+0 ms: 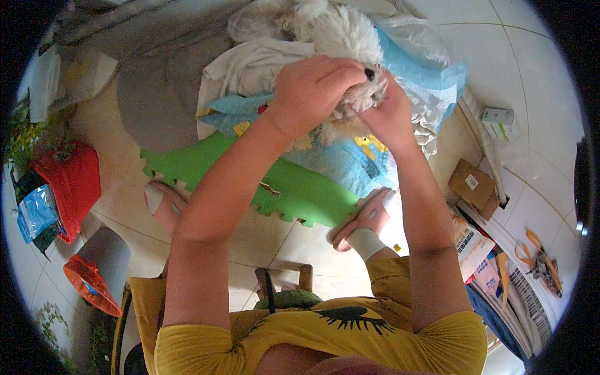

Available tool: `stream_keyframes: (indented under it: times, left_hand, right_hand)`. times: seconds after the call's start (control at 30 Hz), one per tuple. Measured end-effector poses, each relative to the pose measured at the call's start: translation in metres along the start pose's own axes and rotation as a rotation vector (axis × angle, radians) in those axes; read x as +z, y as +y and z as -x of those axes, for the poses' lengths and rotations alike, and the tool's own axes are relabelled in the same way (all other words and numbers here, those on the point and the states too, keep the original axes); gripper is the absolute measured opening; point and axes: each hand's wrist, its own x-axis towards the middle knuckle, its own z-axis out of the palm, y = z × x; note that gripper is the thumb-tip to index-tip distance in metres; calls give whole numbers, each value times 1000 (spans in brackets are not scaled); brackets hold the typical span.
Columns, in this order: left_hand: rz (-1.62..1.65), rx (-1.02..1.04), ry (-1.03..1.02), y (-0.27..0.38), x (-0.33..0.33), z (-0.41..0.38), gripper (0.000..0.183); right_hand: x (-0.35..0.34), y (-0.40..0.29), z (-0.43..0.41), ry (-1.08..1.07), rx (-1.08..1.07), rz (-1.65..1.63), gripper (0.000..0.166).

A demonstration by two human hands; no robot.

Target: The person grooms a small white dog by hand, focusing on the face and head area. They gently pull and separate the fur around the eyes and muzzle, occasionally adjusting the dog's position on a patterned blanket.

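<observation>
A fluffy white dog (347,35) lies before me, its black nose (370,74) between my two hands. My left hand (307,91) is curled against the near side of its face, with the fingertips partly hidden beside the nose. Around the fur of the muzzle and chin, my right hand (391,115) has its thumb in front and its fingers behind. Under the dog are a pale blue patterned cloth (335,161), a greyish-white cloth (248,63) and a blue-edged pad (422,72). A small metal tool (270,189) rests on the green foam mat (309,194).
A grey cover (157,103) is left of the dog. Further left are a red bag (77,187) and a grey bin (110,253) with an orange liner. At right are a small white box (499,123), a cardboard box (471,185) and a crate of folded items (508,300).
</observation>
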Motion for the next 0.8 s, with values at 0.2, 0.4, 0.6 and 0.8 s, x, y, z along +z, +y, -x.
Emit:
stream_keyframes:
  times: [0.2,0.4,0.6,0.8]
  left_hand:
    - [-64,-3,-62,4,-8,-5,15]
    - [-163,-7,4,2,-7,0,18]
    - [-144,-33,49,-3,-6,10,20]
    - [-200,-51,-66,1,-13,18,20]
  right_hand:
    - [0,2,-3,-7,-24,-73,33]
    - [-1,5,-6,-19,-65,-27,35]
    - [2,9,-5,-39,-13,-41,39]
    - [4,18,-7,33,-62,18,38]
